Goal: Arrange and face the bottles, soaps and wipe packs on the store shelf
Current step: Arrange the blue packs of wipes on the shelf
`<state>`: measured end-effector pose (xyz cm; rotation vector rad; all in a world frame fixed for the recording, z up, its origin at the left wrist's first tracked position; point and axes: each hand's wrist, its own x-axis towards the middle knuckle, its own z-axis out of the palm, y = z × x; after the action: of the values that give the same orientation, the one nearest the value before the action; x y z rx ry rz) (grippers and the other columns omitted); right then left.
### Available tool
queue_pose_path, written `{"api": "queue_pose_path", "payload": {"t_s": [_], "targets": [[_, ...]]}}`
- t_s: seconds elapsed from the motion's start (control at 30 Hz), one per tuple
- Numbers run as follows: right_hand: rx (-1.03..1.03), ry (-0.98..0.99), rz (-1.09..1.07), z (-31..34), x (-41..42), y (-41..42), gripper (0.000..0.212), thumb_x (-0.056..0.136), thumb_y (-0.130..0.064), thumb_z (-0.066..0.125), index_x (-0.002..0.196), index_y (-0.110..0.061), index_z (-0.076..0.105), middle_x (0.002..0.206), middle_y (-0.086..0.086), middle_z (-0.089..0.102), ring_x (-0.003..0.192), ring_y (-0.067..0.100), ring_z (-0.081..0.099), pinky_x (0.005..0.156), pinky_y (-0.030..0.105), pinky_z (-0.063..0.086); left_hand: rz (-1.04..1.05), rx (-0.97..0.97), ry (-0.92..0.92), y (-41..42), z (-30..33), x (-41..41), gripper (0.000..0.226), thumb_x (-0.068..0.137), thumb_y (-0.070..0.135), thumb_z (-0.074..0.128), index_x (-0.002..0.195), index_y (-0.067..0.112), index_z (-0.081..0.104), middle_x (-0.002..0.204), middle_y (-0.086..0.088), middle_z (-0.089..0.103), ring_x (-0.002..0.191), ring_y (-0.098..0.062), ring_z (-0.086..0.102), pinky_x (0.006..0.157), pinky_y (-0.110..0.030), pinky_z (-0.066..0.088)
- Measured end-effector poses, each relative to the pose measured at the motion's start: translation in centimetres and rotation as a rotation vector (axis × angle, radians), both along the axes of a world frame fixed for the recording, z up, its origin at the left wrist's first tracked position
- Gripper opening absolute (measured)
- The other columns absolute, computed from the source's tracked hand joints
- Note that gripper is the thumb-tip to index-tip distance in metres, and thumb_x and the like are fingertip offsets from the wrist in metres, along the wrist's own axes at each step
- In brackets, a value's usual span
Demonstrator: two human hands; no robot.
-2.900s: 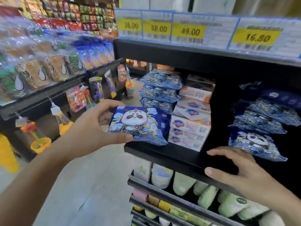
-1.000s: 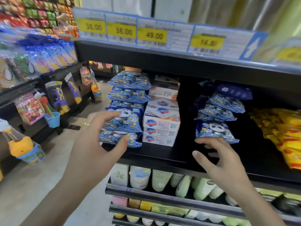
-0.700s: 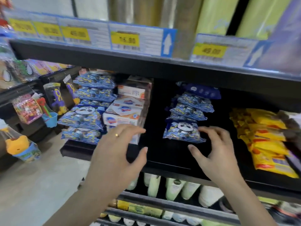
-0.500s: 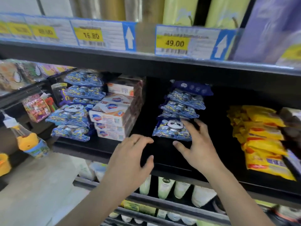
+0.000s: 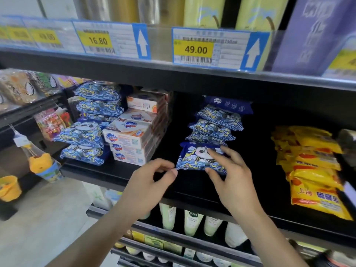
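Observation:
A blue panda wipe pack (image 5: 196, 158) lies at the front of a stack of like packs (image 5: 215, 124) in the middle of the black shelf (image 5: 123, 172). My right hand (image 5: 229, 176) grips the pack's right side, fingers over its top and thumb under its lower edge. My left hand (image 5: 148, 182) pinches the pack's lower left corner. A second pile of panda wipe packs (image 5: 84, 139) sits at the shelf's left end, beside stacked white soap boxes (image 5: 133, 133).
Yellow soap packs (image 5: 314, 170) lie stacked on the shelf's right. Pale green bottles (image 5: 192, 222) stand on the shelf below. Price tags (image 5: 194, 49) line the shelf above. Hanging toys (image 5: 42, 164) and an aisle floor lie to the left.
My left hand has let go of the pack it set on the left pile and moved right to the middle stack. My right hand has taken hold of the front pack there.

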<state>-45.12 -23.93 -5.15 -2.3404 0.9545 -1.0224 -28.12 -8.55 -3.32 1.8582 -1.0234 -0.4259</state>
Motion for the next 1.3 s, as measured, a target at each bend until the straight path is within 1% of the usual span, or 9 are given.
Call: {"api": "queue_pose_path", "payload": {"t_s": [0.13,0.23,0.37,0.57,0.67,0.77,0.97,1.13,1.3], "targets": [[-0.087,-0.071,0.052,0.4,-1.0,2.5,0.056,0.088,-0.017,0.079,0.139,-0.034,0.063,0.153,-0.007,0.045,0.137,0.01,0.048,0.111,0.024,0.042,0.002,-0.005,0.294,-0.9,2.4,0.3,0.029,0.087,0.058,0.068,0.107,0.036,0.07,0.1,0.022,0.074,0.096,0.01,0.065,0.081,-0.01,0.042],[-0.149,-0.131,0.072,0.6,-1.3,4.2,0.061,0.086,-0.013,0.08,0.14,-0.034,0.062,0.155,-0.005,0.044,0.139,0.012,0.048,0.115,0.025,0.04,-0.108,0.048,0.47,-1.4,3.3,0.4,0.057,0.075,0.069,0.076,0.116,0.029,0.07,0.107,0.013,0.078,0.103,-0.005,0.072,0.103,-0.03,0.048],[-0.206,-0.157,0.115,0.9,-1.3,5.9,0.063,0.085,-0.012,0.079,0.142,-0.033,0.06,0.157,-0.003,0.041,0.143,0.014,0.044,0.117,0.027,0.037,-0.257,0.025,0.662,-1.4,3.9,-0.2,0.029,0.094,0.031,0.071,0.121,0.019,0.071,0.112,-0.002,0.079,0.108,-0.018,0.074,0.108,-0.039,0.049],[-0.087,-0.111,0.149,2.1,-1.7,6.6,0.074,0.082,-0.022,0.085,0.146,-0.042,0.051,0.161,-0.013,0.025,0.142,0.007,0.041,0.11,0.016,0.041,-0.226,0.02,0.598,-1.1,3.7,0.5,0.027,0.091,0.019,0.074,0.118,0.018,0.071,0.109,-0.003,0.08,0.105,-0.021,0.075,0.107,-0.044,0.05],[0.079,-0.134,0.133,3.0,-2.2,6.9,0.085,0.081,-0.042,0.082,0.152,-0.05,0.035,0.158,-0.023,0.021,0.142,0.004,0.04,0.105,0.02,0.044,-0.208,0.013,0.527,-0.9,3.6,0.7,0.028,0.089,0.017,0.077,0.117,0.019,0.071,0.105,0.005,0.08,0.1,-0.013,0.076,0.096,-0.032,0.054],[0.205,-0.157,0.078,3.8,-2.7,7.1,0.083,0.078,-0.062,0.071,0.151,-0.052,0.033,0.149,-0.028,0.031,0.127,-0.001,0.051,0.097,0.024,0.048,-0.217,-0.023,0.499,-0.5,3.8,0.9,0.03,0.089,0.014,0.077,0.117,0.021,0.069,0.105,0.009,0.08,0.098,-0.007,0.075,0.085,-0.021,0.053],[0.669,-0.201,0.019,5.9,-2.8,6.0,0.082,0.065,-0.085,0.058,0.139,-0.053,0.049,0.125,-0.022,0.064,0.101,-0.004,0.067,0.092,0.028,0.052,-0.292,-0.111,0.463,0.2,3.7,1.4,0.041,0.086,0.015,0.077,0.124,0.025,0.064,0.116,0.009,0.077,0.111,-0.008,0.071,0.098,-0.029,0.05],[0.844,-0.237,0.132,7.4,-2.0,6.2,0.047,0.079,-0.074,0.068,0.117,-0.045,0.065,0.11,-0.018,0.075,0.091,0.015,0.076,0.096,0.046,0.057,-0.333,-0.129,0.433,0.7,3.3,1.7,0.052,0.075,0.021,0.084,0.122,0.03,0.062,0.118,0.008,0.076,0.113,-0.009,0.07,0.099,-0.03,0.052],[1.003,-0.243,0.186,7.6,-0.7,6.8,0.055,0.074,-0.066,0.076,0.114,-0.03,0.07,0.104,-0.006,0.078,0.071,0.025,0.069,0.066,0.04,0.055,-0.394,-0.147,0.338,0.7,2.8,2.1,0.049,0.081,0.016,0.08,0.122,0.039,0.064,0.122,0.0,0.073,0.117,-0.021,0.067,0.103,-0.038,0.05]]}}
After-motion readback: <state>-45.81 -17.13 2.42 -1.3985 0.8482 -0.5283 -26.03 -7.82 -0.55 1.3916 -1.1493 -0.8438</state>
